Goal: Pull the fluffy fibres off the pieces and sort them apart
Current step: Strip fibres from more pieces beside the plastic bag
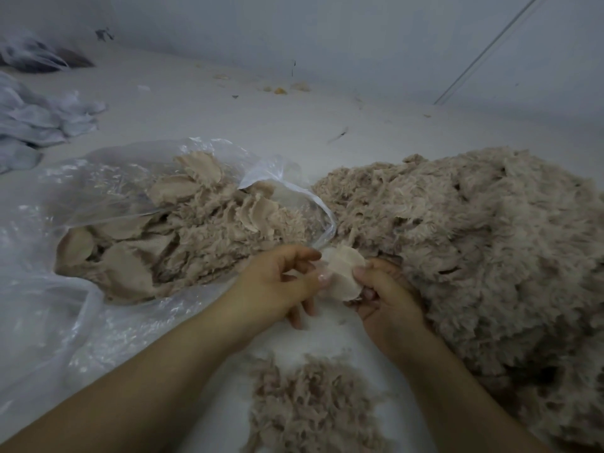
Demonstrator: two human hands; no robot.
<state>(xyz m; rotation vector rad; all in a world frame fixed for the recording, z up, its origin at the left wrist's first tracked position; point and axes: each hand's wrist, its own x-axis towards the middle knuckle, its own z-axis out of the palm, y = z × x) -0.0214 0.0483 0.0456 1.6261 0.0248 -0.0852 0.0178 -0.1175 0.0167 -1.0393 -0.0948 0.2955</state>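
Beige round piece point(343, 273) pinched between left hand point(277, 282) and right hand point(385, 295), near a clear bag point(98, 178) and big fluffy pile point(474, 243).

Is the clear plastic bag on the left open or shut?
Open. The plastic bag's mouth gapes toward the hands, and the beige pieces inside spill out at its rim.
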